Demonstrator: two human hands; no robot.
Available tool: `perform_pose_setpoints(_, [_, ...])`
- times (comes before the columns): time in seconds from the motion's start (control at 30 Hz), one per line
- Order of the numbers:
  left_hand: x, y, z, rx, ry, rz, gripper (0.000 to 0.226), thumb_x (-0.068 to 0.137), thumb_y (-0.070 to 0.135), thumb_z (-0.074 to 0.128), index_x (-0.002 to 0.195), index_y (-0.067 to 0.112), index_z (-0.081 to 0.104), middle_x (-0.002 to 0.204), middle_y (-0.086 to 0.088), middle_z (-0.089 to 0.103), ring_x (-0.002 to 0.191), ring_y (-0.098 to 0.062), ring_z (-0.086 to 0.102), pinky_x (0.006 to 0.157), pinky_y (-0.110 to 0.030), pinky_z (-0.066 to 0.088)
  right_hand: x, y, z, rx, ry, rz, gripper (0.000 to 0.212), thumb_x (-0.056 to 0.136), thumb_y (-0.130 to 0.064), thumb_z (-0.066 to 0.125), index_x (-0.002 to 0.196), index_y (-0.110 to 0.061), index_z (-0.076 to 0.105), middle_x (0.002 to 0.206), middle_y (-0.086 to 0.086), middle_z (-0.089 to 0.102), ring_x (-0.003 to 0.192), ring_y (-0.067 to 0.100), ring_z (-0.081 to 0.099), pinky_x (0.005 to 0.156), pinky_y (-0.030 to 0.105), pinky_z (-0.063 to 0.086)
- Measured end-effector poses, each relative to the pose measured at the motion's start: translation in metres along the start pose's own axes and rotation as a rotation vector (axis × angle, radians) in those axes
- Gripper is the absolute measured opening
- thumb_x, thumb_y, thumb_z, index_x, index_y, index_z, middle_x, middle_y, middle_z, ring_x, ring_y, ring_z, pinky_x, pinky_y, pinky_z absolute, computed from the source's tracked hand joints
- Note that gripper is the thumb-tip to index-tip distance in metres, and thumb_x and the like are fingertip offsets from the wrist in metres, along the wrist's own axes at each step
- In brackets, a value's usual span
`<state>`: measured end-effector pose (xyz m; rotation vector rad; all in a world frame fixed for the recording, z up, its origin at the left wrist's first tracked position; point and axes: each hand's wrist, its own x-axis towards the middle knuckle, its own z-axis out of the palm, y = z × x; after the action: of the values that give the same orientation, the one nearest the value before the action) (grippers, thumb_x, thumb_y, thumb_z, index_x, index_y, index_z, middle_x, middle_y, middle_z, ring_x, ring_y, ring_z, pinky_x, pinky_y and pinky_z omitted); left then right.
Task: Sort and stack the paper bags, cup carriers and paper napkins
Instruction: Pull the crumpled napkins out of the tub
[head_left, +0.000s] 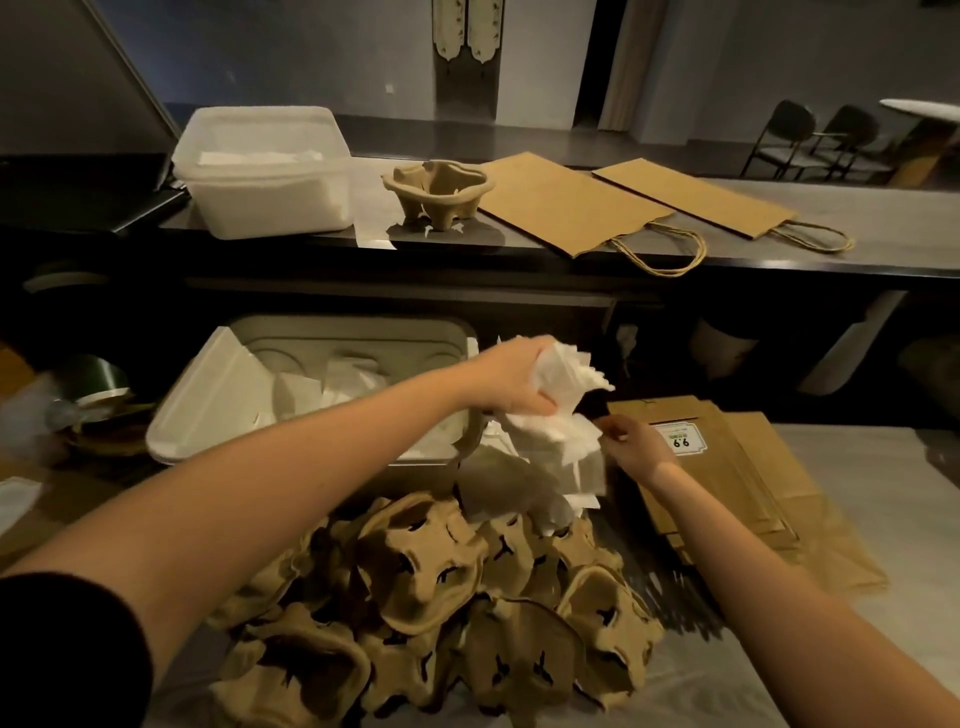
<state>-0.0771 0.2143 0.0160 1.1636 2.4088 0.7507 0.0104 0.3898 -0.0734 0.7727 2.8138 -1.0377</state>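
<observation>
A jumbled heap of brown moulded-pulp cup carriers (431, 613) is lying nearest, on the near desk (893, 530), which is showing a pale surface. The heap is too tangled to count. The room is lying dim, with dark chairs (810, 137) standing at the far right.

The left hand (509, 382) is reaching forward over the heap, palm down, fingers curling round a bunch of white paper napkins (563, 447) that is hanging down onto the heap. The right hand (636, 441) is sitting just beside the bunch's right edge with fingers bent; whether it is pinching a napkin cannot be told. Beneath that hand a stack of flat brown paper bags (748, 483) is lying, number unclear.

Behind the heap one open white plastic bin (208, 400) is holding loose white sheets. The raised desk (857, 208) is carrying one translucent white plastic tub (265, 171), one nested stack of pulp carriers (439, 195) and two flat brown handled bags, one (566, 205) beside the other (696, 195).
</observation>
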Motion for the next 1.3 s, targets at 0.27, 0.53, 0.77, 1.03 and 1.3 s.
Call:
perform_pose_setpoints(0.27, [0.019,-0.017,0.047,0.42,-0.13,-0.001,0.071,0.082,0.029,0.066,0.142,0.028,0.027,0.137,-0.003,0.037,0.112,-0.024,0.05,0.078,-0.032,0.048,-0.001,-0.011,0.003,0.619,0.039,-0.095,0.024,0.098,-0.031,0.044,0.115,-0.024,0.059,0.098,-0.003,0.06,0.092,0.018,0.057,0.081,0.037,0.05])
perform_pose_setpoints(0.53, [0.026,-0.02,0.056,1.003,-0.447,-0.026,0.086,0.079,0.065,0.057,0.147,0.028,0.02,0.142,-0.008,0.035,0.124,-0.031,0.043,0.092,-0.039,0.043,0.002,-0.009,0.037,0.049,-0.279,-0.221,0.04,0.096,-0.027,0.05,0.135,-0.023,0.044,0.131,0.003,0.052,0.113,0.016,0.05,0.094,0.028,0.041])
perform_pose_setpoints(0.77, [0.02,-0.013,0.044,1.069,-0.48,0.074,0.064,0.087,0.054,0.054,0.141,0.027,0.032,0.119,-0.003,0.051,0.104,-0.022,0.053,0.071,-0.032,0.04,0.004,-0.005,0.052,-0.068,-0.327,-0.229,0.045,0.095,-0.036,0.05,0.136,-0.018,0.045,0.135,0.005,0.051,0.121,0.021,0.049,0.096,0.028,0.04])
perform_pose_setpoints(1.03, [-0.016,-0.04,-0.027,0.673,0.157,0.09,0.023,0.095,0.043,0.042,0.107,0.03,0.057,0.097,0.01,0.06,0.085,-0.009,0.056,0.061,-0.024,0.043,0.022,-0.031,0.038,0.055,0.096,-0.288,0.023,0.094,-0.026,0.053,0.112,-0.018,0.064,0.115,0.001,0.06,0.102,0.014,0.056,0.086,0.024,0.045])
perform_pose_setpoints(1.3, [-0.074,-0.17,-0.059,0.276,-0.208,-0.701,0.063,0.089,0.047,0.057,0.142,0.023,0.032,0.143,-0.003,0.039,0.124,-0.025,0.045,0.09,-0.033,0.042,0.011,-0.091,0.039,0.29,0.182,-0.413,0.018,0.095,-0.022,0.053,0.109,-0.019,0.063,0.105,-0.009,0.054,0.087,-0.004,0.05,0.073,0.008,0.04])
